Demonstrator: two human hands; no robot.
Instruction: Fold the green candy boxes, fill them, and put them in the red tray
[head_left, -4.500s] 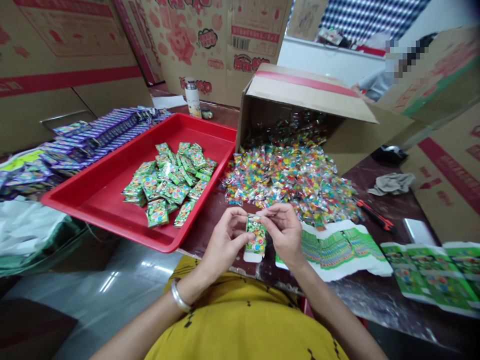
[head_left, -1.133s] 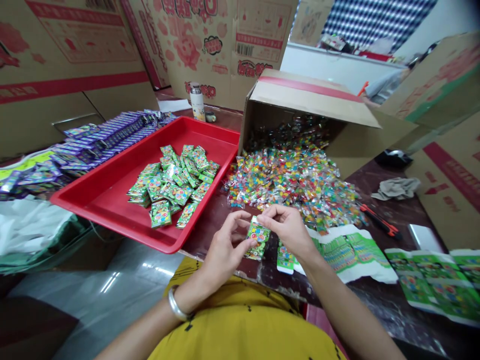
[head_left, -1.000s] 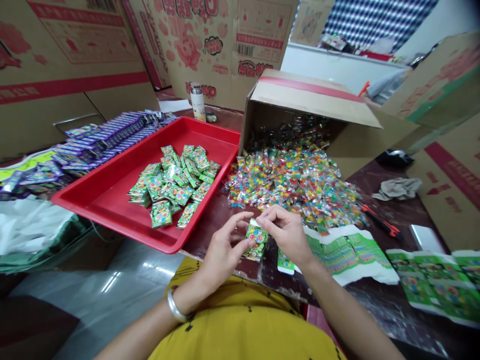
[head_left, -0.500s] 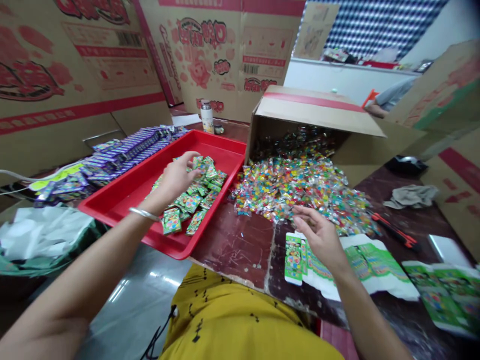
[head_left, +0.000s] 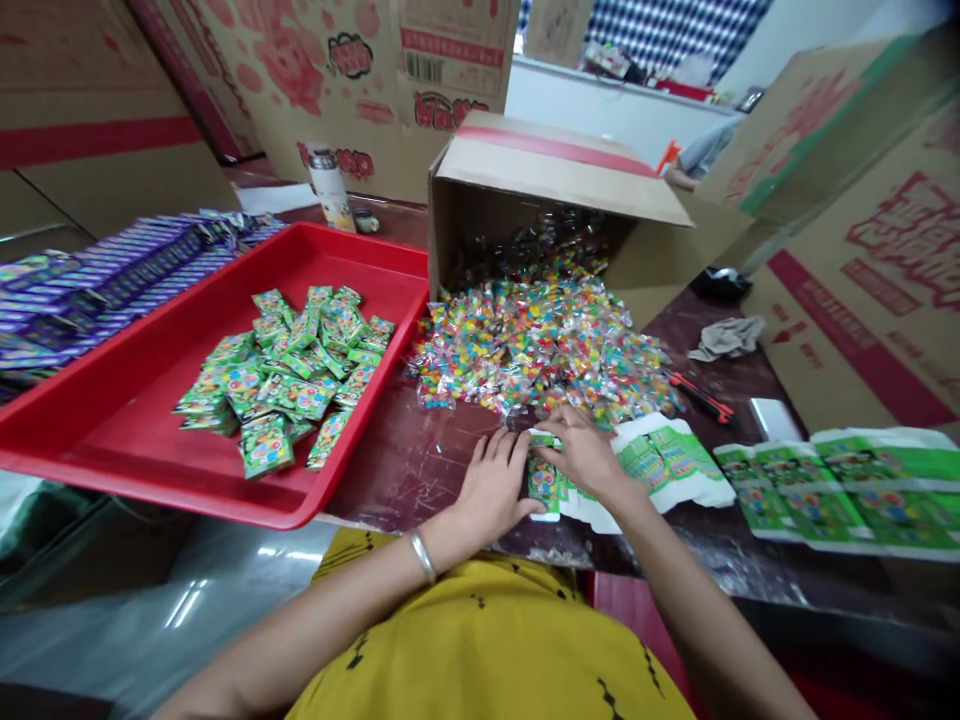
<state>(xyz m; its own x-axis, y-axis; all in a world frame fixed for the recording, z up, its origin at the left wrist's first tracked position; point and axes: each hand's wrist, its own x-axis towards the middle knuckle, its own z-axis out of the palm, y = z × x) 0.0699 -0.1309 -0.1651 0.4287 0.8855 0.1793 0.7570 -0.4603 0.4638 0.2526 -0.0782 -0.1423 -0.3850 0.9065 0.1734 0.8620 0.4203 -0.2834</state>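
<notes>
My left hand [head_left: 491,480] lies with its fingers stretched out on the table, along the left edge of a flat green candy carton [head_left: 543,482]. My right hand [head_left: 581,448] has its fingers bent and pinches the upper end of that carton. More flat green cartons [head_left: 660,455] lie overlapped in a row, partly under my right wrist. Beyond both hands spreads a heap of clear sachets of colourful candy [head_left: 525,340], spilling from a cardboard box [head_left: 555,165] on its side. At left, a red tray [head_left: 142,400] holds a pile of filled green boxes [head_left: 292,365].
Purple packs [head_left: 127,275] stand in rows left of the tray. A flask [head_left: 330,190] is behind it. Right of the heap lie a red-and-black tool [head_left: 701,398], a cloth [head_left: 726,338] and further green cartons [head_left: 847,490]. A person's arm [head_left: 701,155] shows at the back.
My left hand has left the boxes in the tray and come right to the carton. My right hand has closed on the carton's upper end. The view has turned right.
</notes>
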